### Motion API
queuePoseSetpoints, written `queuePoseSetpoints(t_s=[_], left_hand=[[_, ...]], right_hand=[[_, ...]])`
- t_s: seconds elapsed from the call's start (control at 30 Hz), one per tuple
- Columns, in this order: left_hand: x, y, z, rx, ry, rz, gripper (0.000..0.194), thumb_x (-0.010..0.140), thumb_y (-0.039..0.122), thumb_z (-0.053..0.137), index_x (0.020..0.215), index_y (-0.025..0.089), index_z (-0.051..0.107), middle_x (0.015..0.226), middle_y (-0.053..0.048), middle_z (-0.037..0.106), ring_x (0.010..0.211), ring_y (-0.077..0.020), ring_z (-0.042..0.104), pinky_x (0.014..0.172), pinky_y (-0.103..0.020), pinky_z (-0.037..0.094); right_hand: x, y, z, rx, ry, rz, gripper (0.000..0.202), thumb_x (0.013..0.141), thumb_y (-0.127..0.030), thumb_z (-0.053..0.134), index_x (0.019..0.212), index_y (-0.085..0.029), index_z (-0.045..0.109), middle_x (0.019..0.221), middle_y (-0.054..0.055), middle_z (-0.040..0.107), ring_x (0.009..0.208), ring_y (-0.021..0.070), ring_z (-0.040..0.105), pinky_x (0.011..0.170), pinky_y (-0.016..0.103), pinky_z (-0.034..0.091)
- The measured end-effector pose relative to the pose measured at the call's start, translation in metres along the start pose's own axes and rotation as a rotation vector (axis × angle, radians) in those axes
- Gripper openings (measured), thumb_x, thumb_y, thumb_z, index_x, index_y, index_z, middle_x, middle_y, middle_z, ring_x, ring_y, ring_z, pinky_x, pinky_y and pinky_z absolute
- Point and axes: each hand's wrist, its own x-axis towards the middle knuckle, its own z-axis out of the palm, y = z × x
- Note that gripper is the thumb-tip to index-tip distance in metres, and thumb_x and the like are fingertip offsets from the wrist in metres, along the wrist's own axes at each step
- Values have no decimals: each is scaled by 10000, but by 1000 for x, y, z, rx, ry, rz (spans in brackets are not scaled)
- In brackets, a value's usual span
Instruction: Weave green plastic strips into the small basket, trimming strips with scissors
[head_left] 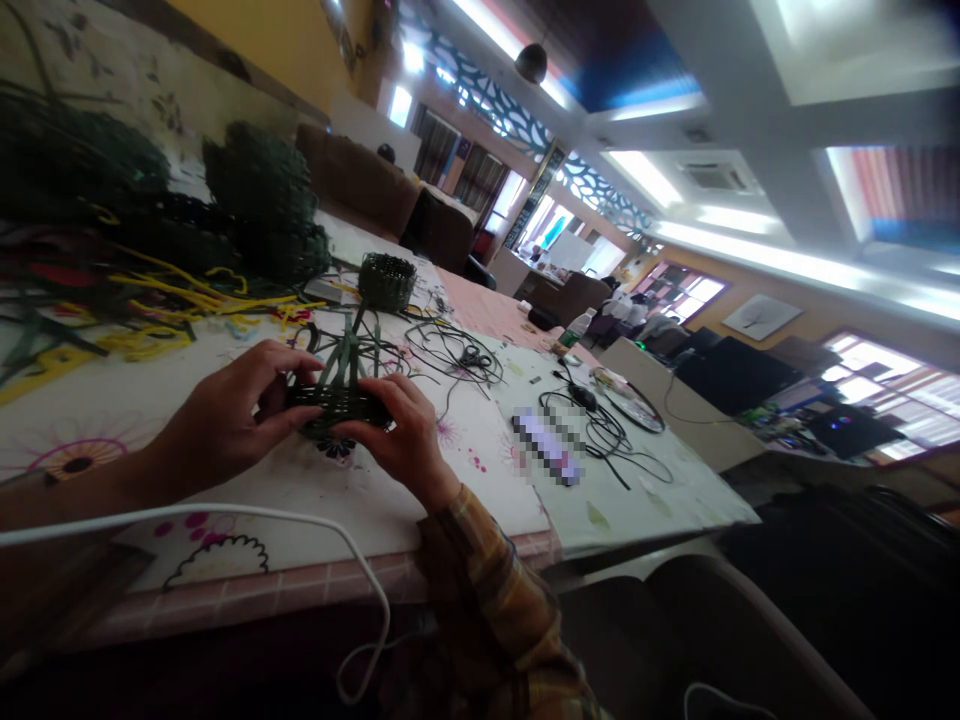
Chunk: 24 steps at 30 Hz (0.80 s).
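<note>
A small dark green woven basket [341, 402] with loose strips standing up from its rim is between my two hands, above the flowered tablecloth [465, 510]. My left hand [232, 415] pinches its left side, thumb in front and fingers behind. On the right side, my right hand [405, 430] grips the weave with the thumb along the front. Both hands are closed on it. Behind it stands a round woven basket [387, 282], and coiled dark strips [457, 350] lie to the right.
Green woven bundles [262, 190] and yellow strips [187, 290] are at the left. A bottle [577, 328], more coiled cord [600, 430] and a blurred purple object [546, 446] are on the right. A white cable [300, 516] crosses the near edge.
</note>
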Motion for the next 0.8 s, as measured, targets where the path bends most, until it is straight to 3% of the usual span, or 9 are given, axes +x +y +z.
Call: queuePoseSetpoints(t_s=[0.27, 0.5, 0.8], left_hand=[[-1, 1, -1, 42, -32, -6, 308, 969, 403, 568, 1203, 203, 563, 971, 1, 559, 612, -88, 478, 601, -242, 427], [1, 1, -1, 96, -78, 19, 305, 992, 381, 525, 1236, 201, 553, 1054, -52, 587, 749, -147, 540, 700, -279, 467], [4, 4, -3, 59, -73, 14, 348, 976, 352, 559, 1286, 196, 544, 981, -23, 557, 667, -122, 491, 669, -269, 452]], right_hand=[[-1, -1, 0, 3, -10, 4, 346, 855, -421, 772, 1047, -164, 642, 880, 42, 642, 826, 165, 599, 743, 298, 514], [-3, -1, 2, -9, -10, 1, 383, 817, -439, 808, 1026, -163, 643, 877, 40, 645, 835, 168, 599, 756, 300, 512], [-3, 0, 3, -30, 20, -21, 389, 827, -462, 793, 1036, -164, 657, 878, 42, 647, 828, 162, 607, 753, 292, 527]])
